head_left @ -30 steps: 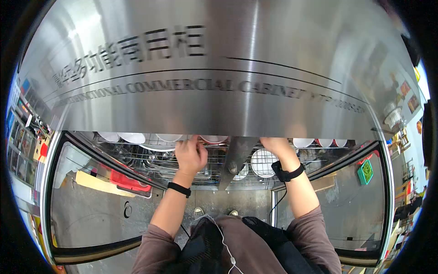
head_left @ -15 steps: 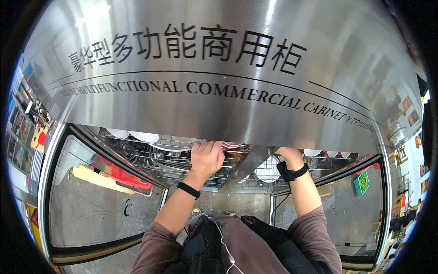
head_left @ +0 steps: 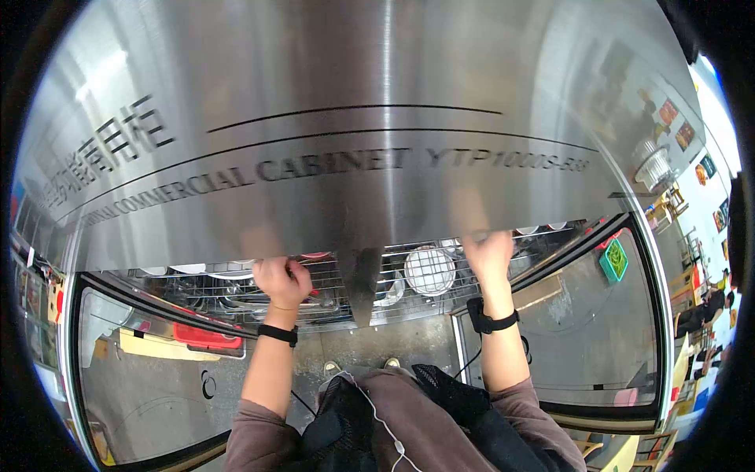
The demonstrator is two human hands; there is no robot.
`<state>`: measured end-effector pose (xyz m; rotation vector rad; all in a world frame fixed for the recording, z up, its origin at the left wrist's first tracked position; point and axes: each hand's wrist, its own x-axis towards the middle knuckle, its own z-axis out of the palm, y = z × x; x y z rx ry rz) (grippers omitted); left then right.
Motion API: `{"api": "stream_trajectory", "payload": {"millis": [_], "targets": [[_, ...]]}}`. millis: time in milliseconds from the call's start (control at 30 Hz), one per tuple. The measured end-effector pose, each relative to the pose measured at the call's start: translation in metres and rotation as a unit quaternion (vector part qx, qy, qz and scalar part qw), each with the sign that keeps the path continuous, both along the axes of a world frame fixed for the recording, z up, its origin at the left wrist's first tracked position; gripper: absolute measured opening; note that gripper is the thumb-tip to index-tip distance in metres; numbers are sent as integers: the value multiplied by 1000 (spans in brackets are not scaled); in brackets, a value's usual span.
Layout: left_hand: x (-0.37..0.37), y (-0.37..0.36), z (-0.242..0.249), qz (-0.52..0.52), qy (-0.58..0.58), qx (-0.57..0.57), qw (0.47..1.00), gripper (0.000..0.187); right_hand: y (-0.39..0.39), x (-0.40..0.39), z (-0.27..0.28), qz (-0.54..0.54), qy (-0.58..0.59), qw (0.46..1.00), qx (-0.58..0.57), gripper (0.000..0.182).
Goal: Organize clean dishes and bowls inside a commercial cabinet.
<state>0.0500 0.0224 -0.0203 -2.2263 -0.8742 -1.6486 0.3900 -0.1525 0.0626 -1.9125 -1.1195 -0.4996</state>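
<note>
Both of my arms reach into an open stainless steel cabinet (head_left: 377, 71), just under its printed front panel. My left hand (head_left: 281, 282) is closed, its fingers curled, over the front of a wire rack (head_left: 338, 277); what it holds, if anything, is hidden. To the right, my right hand (head_left: 489, 256) is closed too, close below the panel's lower edge, with its fingertips turned away from view. Between the hands, a round white plate (head_left: 430, 271) shows through the wires. A white bowl (head_left: 187, 268) and other white dishes stand along the left of the rack.
Two framed glass doors stand open, the left door (head_left: 157, 393) and the right door (head_left: 598, 346). Through the glass show a red basket (head_left: 208, 338) and a green basket (head_left: 613, 261) on the floor. A thin cord (head_left: 385, 425) hangs down my front.
The view has shifted right along the panel. My left hand has moved away from the white dish it was beside; my right hand has come further into view, fingers now visible.
</note>
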Motion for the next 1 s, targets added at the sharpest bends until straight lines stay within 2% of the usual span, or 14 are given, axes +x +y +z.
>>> {"api": "stream_trajectory", "payload": {"millis": [33,67,167,233,400,500,533,700,767,800,833,867,967,1000], "targets": [[1,0,0,13,-4,9,1000,17,0,6,-3,9,-29,1000,-3,27],[2,0,0,25,-8,18,999,16,0,14,-13,34,10,998,-43,33],[9,-6,5,48,-18,8,999,11,7,20,-23,24,14,999,-42,30],[12,-8,9,53,-26,13,998,11,7,20,-25,34,42,998,15,26],[12,-12,13,56,-11,-11,998,31,-7,12,-4,73,26,993,84,22],[8,-11,7,41,-17,-32,999,48,-9,14,-4,86,13,994,62,21],[11,-12,11,53,-10,-22,998,36,-10,14,-4,87,2,995,50,21],[10,-13,13,44,-10,-27,999,32,-4,19,-14,97,-38,994,16,16],[8,-10,10,37,-10,-25,999,30,-9,18,-11,100,-7,995,-9,14],[5,-10,6,21,-16,-39,999,45,-14,20,-9,106,11,994,-17,14],[3,-9,3,17,-12,-36,999,45,-18,22,-8,113,29,993,-25,14],[1,-7,1,14,-9,-33,999,44,-17,25,-11,81,-10,995,53,17],[0,-4,2,-1,-3,-23,1000,40,-30,40,-3,-121,-60,989,65,19],[-1,-3,0,-7,-2,-21,1000,39,-34,48,0,-125,-72,989,32,20]]}}
